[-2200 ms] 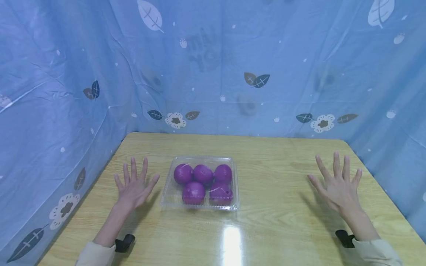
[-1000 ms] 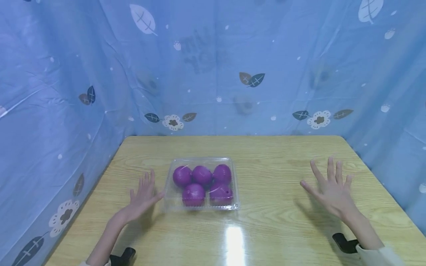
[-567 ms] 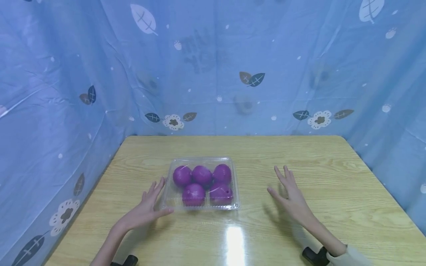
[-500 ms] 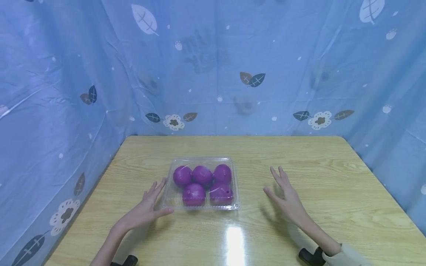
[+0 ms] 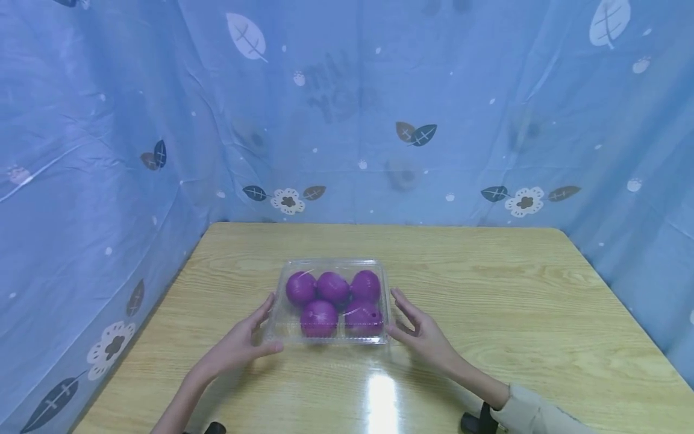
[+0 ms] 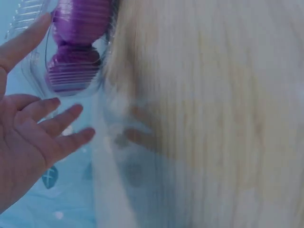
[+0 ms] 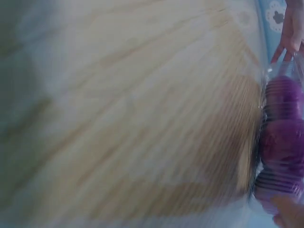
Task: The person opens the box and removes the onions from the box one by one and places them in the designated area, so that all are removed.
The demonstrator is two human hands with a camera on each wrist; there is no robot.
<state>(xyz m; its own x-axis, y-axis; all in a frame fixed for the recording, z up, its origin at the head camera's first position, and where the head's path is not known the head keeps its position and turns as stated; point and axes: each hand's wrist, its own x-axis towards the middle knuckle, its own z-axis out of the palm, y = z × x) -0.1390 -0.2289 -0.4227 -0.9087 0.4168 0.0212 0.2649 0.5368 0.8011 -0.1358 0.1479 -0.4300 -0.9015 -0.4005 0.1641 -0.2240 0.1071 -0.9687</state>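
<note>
One clear box with five purple balls inside sits left of centre on the bench, between the left grip and right grip. Both reach inward to its side edges, thumb and fingers apart. The left wrist view shows the left palm, which the head view hides

The box is clear, glossy plastic, ridged at its sides. Inside it the balls look smooth, with a soft sheen. The table shows wood grain under a polished finish, shining brightly at the box's five o'clock. At its twelve, the curtain is creased cloth; at four, the sleeve is matt cloth.
</note>
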